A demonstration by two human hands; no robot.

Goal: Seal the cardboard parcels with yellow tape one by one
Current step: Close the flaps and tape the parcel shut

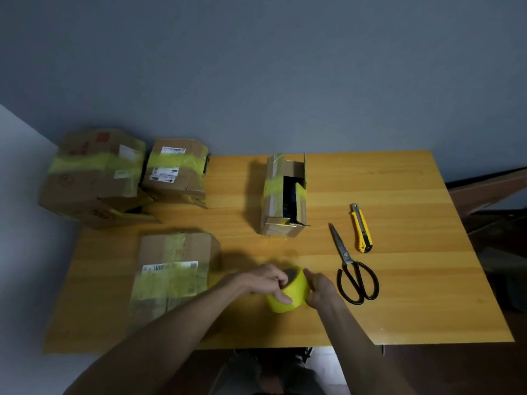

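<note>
The yellow tape roll point(293, 293) was held between both hands just above the table point(413, 295), close to its near edge. The left hand point(265, 280) was curled over the roll's top and left side, with the thumb laid across its outer face. The right hand point(320, 290) was wrapped round the opposite side, its fingertips pressed at the rim. This two-handed grip was judged to serve the hunt for the tape's loose end, one hand steadying while the other picked. Whether the end had been lifted could not be told.

Straight ahead of the hands and well beyond them, the unsealed parcel point(285, 195) was stood on end. Its flaps were parted along a dark gap and only partly bridged by a yellow band. It was taken to be the one awaiting sealing, set alone so that it could be reached from either side.

Just left of the left hand lay a flat parcel point(174, 277) already striped with tape. Far off to the left, a large taped parcel point(94, 175) and a smaller taped parcel point(176, 169) were pushed together, seemingly cleared aside as finished.

Near the right hand, on its right, the scissors point(346, 255) were laid with their handles toward the person. The utility knife point(361, 228) lay just beyond them. Both were probably kept on that side for cutting the strip.
</note>
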